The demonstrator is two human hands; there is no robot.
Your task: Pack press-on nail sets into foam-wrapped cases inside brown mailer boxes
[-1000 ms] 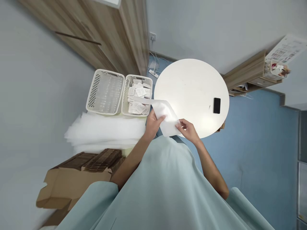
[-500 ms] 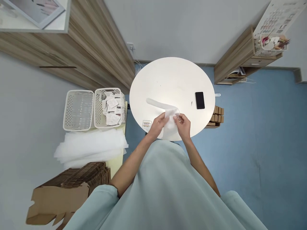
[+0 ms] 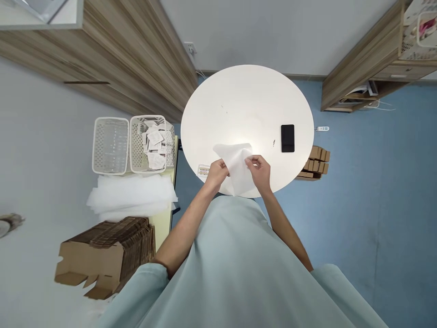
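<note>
A thin white foam sheet (image 3: 239, 171) is stretched between my two hands at the near side of the white round table (image 3: 246, 100). My left hand (image 3: 217, 174) pinches the sheet's left edge, with the thumb partly behind the material. On the other side, my right hand (image 3: 260, 171) grips its upper right part between thumb and fingers. The far end of the sheet spreads out over the tabletop. Just left of my left hand lies a small clear case (image 3: 203, 170) with coloured items in it, partly covered by the hand.
A black phone-like device (image 3: 287, 138) lies on the table's right. At left stand a basket of packets (image 3: 134, 150), a basket of clear pieces (image 3: 97, 150), stacked white sheets (image 3: 133, 195) and flattened cardboard boxes (image 3: 92, 259). Small brown boxes (image 3: 316, 162) sit beyond the right edge.
The narrow rolled or folded strip of sheet at the upper left has opened into a wider piece. My hands have moved slightly apart, and the view has shifted.
</note>
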